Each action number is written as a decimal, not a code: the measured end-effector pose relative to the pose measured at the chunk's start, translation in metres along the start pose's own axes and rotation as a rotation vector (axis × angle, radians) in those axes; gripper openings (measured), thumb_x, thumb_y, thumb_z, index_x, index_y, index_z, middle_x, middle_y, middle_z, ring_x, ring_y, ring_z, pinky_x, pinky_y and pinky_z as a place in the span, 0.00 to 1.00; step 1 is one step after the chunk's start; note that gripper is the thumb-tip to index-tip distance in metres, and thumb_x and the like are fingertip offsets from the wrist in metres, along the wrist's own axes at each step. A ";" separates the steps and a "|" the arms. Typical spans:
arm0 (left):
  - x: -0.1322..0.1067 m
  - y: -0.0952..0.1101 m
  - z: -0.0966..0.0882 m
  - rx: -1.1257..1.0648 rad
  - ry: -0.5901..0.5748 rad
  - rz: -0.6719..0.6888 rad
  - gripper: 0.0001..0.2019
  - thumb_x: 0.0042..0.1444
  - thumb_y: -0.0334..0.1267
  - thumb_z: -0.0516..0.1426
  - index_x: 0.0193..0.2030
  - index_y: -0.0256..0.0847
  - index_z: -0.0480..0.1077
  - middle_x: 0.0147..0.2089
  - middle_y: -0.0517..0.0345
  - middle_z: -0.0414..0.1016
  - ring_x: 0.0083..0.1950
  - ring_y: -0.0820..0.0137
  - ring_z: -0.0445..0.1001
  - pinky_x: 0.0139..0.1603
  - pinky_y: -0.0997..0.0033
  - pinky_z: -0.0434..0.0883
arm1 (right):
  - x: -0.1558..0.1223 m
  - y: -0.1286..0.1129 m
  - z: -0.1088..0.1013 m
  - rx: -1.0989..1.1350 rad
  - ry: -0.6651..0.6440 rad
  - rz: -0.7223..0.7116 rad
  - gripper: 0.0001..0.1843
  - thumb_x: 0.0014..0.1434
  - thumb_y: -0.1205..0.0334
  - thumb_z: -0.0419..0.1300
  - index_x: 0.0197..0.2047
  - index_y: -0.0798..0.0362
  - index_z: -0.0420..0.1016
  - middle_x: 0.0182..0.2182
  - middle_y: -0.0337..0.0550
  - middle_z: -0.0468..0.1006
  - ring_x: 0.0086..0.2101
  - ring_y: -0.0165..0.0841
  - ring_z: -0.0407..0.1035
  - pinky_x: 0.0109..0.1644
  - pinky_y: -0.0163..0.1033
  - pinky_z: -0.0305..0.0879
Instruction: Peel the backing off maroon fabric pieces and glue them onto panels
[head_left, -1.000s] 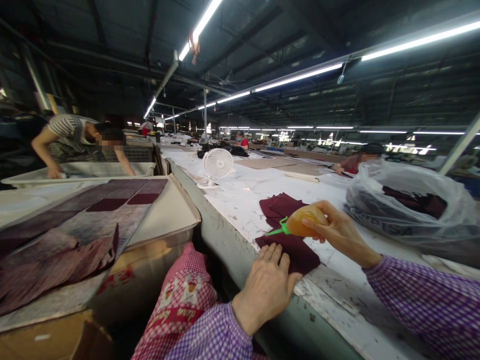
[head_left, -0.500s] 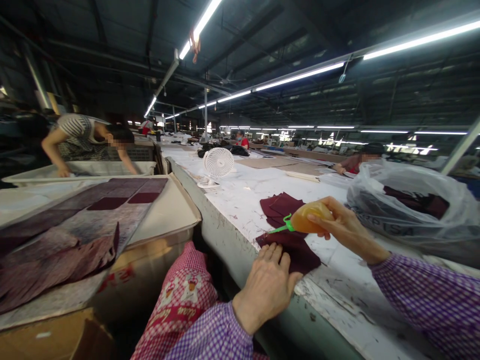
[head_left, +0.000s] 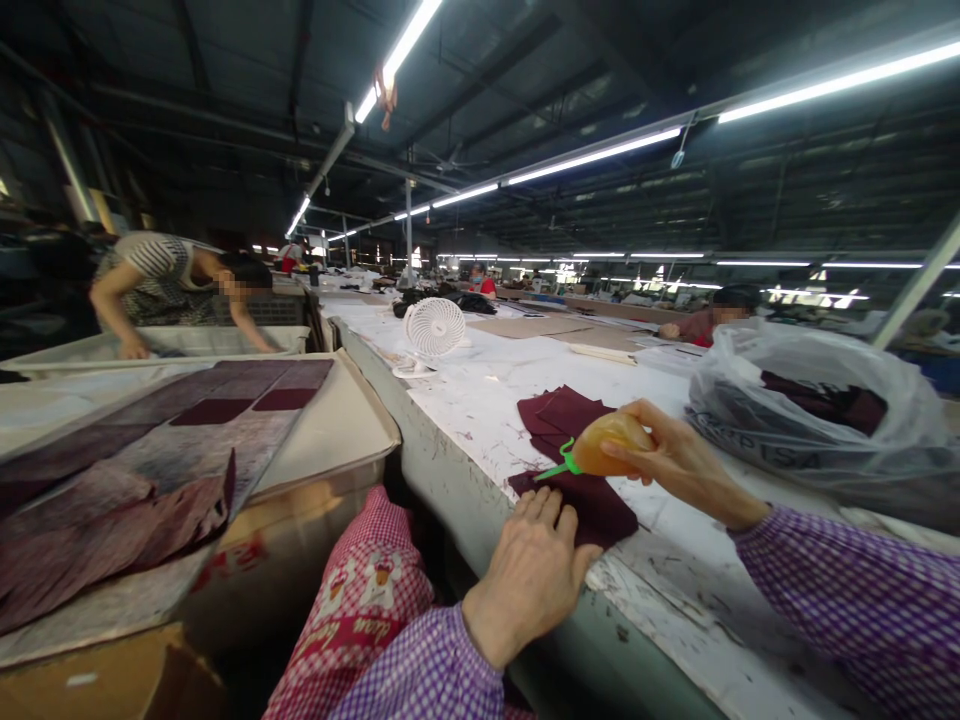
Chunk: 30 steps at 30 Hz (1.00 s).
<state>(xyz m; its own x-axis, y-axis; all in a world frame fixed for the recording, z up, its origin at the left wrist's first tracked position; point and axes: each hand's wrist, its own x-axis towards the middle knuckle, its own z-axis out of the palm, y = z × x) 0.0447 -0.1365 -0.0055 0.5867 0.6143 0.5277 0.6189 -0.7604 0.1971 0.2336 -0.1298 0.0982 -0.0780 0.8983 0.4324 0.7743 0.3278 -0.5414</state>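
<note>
My right hand [head_left: 686,465] is closed around a soft glue bottle [head_left: 606,445] with amber liquid inside. The bottle is tipped to the left, and its green nozzle [head_left: 555,470] points down at the upper left edge of a dark maroon fabric piece [head_left: 606,512]. On that same piece, near the table's edge, my left hand [head_left: 529,572] lies flat with its fingers stretched out. Just behind, several more maroon fabric pieces [head_left: 541,412] lie overlapping. Whether the nozzle tip touches the cloth, I cannot tell.
A white fan [head_left: 435,327] stands farther along the white table. To the right sits a clear plastic bag [head_left: 795,440] with dark cloth inside. At left, fabric panels [head_left: 150,470] cover a large bin [head_left: 352,430]. A co-worker [head_left: 161,270] bends over another bin.
My right hand and the bottle have shifted slightly left, and the nozzle tip is a little lower along the fabric edge. My left hand stays pressed on the piece.
</note>
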 end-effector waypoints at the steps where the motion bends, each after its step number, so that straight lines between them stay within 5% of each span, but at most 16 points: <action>1: 0.000 0.000 0.000 0.000 0.005 0.003 0.20 0.62 0.45 0.48 0.52 0.32 0.66 0.57 0.41 0.68 0.59 0.58 0.65 0.61 0.55 0.62 | 0.000 0.000 0.001 -0.017 -0.001 -0.015 0.21 0.53 0.42 0.58 0.37 0.52 0.65 0.26 0.40 0.72 0.22 0.31 0.65 0.19 0.34 0.63; 16: 0.000 -0.001 0.000 -0.002 -0.022 0.002 0.20 0.62 0.45 0.48 0.52 0.32 0.66 0.58 0.41 0.67 0.60 0.58 0.65 0.61 0.55 0.61 | 0.011 0.014 -0.016 -0.136 0.021 -0.085 0.19 0.52 0.45 0.60 0.37 0.52 0.66 0.27 0.41 0.73 0.23 0.32 0.66 0.23 0.36 0.63; 25: 0.000 -0.001 0.003 -0.003 0.025 0.009 0.19 0.61 0.45 0.49 0.52 0.33 0.67 0.58 0.42 0.68 0.59 0.57 0.66 0.60 0.55 0.63 | 0.017 0.033 -0.039 0.298 0.041 0.165 0.18 0.56 0.45 0.57 0.37 0.53 0.68 0.23 0.40 0.71 0.20 0.26 0.62 0.21 0.31 0.56; 30: -0.001 0.000 0.004 0.003 0.042 0.007 0.19 0.62 0.44 0.49 0.52 0.32 0.67 0.58 0.42 0.68 0.59 0.57 0.66 0.60 0.55 0.63 | 0.026 0.056 -0.057 0.546 0.330 0.302 0.21 0.56 0.45 0.56 0.44 0.54 0.68 0.30 0.44 0.74 0.21 0.26 0.62 0.21 0.31 0.55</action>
<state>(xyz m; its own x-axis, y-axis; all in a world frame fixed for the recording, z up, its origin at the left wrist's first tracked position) 0.0461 -0.1363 -0.0094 0.5690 0.5993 0.5630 0.6161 -0.7642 0.1908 0.3105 -0.1047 0.1205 0.3523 0.8658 0.3554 0.2991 0.2557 -0.9193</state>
